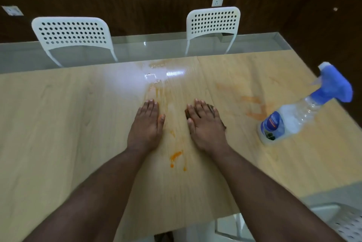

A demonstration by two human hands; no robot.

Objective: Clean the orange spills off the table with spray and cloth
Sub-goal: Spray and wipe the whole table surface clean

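Left hand flat on bench, grip empty. Right hand flat, fingers straight, over dark cloth (mostly hidden). Orange spills between hands; spray bottle right of right hand.

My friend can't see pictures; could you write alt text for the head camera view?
Two bare hands, left hand and right hand, lie flat on a wooden table streaked with orange spills. A spray bottle with a blue trigger head stands at the right, and two white chairs face the far edge.
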